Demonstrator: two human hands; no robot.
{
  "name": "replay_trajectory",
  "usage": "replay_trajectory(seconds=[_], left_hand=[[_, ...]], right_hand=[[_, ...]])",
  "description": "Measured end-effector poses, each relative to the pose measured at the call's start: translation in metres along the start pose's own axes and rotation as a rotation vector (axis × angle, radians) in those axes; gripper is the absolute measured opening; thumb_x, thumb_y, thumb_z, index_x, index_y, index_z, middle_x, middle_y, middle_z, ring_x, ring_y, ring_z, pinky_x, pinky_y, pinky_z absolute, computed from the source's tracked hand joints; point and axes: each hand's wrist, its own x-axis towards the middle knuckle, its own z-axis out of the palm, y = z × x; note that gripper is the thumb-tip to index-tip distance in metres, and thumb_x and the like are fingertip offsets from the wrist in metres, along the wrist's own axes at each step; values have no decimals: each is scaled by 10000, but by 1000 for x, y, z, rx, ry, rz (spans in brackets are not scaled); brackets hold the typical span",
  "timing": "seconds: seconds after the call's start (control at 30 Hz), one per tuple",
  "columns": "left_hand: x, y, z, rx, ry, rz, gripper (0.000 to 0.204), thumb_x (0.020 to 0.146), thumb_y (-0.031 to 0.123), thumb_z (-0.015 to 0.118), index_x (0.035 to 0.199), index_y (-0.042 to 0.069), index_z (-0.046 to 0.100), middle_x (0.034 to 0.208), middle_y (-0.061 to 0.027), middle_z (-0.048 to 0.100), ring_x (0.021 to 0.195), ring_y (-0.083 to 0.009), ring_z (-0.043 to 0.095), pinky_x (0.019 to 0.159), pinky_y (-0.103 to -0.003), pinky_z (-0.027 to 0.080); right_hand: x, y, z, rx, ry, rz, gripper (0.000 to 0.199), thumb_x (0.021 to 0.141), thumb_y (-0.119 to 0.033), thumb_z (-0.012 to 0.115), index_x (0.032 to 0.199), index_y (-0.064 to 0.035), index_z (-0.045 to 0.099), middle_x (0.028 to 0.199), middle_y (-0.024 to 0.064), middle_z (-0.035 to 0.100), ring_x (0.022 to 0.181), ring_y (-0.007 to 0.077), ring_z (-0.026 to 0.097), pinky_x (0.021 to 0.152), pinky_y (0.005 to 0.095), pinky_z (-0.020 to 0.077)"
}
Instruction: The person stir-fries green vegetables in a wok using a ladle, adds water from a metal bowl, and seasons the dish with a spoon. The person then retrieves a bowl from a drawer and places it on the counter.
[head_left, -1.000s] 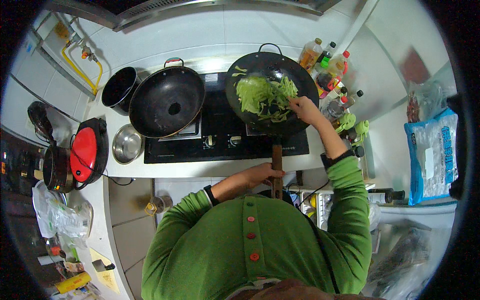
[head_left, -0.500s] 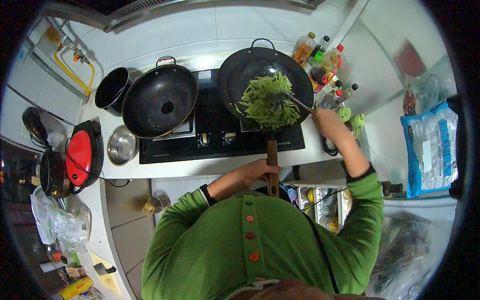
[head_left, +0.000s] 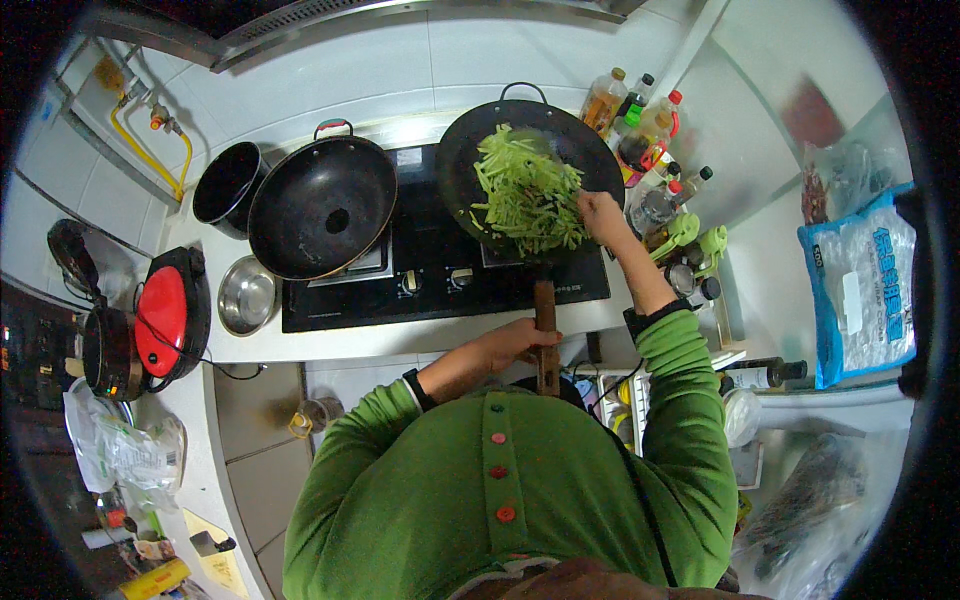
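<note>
Greens (head_left: 528,190): in the wok (head_left: 590,150), spread farther toward its far-left side than a moment ago; I seem to be turning them.
Right hand (head_left: 603,220): over the wok's right side, clenched on a hidden spatula.
Left hand (head_left: 508,343): round the wok's handle (head_left: 545,308).

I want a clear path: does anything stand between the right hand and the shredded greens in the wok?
Nothing visible does. The right hand is over the right side of the wok, close beside the shredded greens. The bottles stand beyond the wok's right rim, outside that gap; the left hand holds the wooden handle.
</note>
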Motion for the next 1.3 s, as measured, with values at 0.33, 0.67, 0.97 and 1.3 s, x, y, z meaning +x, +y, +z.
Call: replay_trajectory(seconds=[0.33, 0.67, 0.97, 1.3], left_hand=[[4, -1, -3, -4, 14, 3, 325, 894, 308, 605, 1072, 42, 549, 953, -97, 648, 883, -220, 640, 797, -363, 504], [-3, 5, 1, 72, 28, 0, 307, 898, 320, 596, 1060, 61, 566, 937, -61, 656, 843, -177, 629, 759, -322, 477], [-1, 4, 1, 27, 24, -6, 274, 899, 305, 600, 1017, 60, 565, 900, -61, 653, 840, -173, 629, 757, -328, 486], [2, -2, -3, -5, -29, -14, 340, 841, 403, 646, 1012, 116, 583, 943, -31, 654, 871, -163, 581, 755, -368, 418]], right_hand=[[-111, -42, -159, -354, -213, -306, 274, 902, -223, 526, 1129, -83, 590, 774, 212, 607, 733, 407, 595, 642, 497, 466], [-60, -28, -62, -333, -39, -143, 247, 900, -182, 514, 1079, -43, 613, 766, 233, 607, 746, 418, 598, 645, 489, 475], [-6, 9, -27, 27, 172, 144, 240, 896, -175, 501, 902, 33, 621, 778, 246, 623, 726, 385, 630, 622, 441, 498], [-43, -45, -44, 489, -299, 62, 214, 928, -159, 503, 929, 24, 614, 716, 162, 609, 528, 228, 526, 483, 360, 426]])
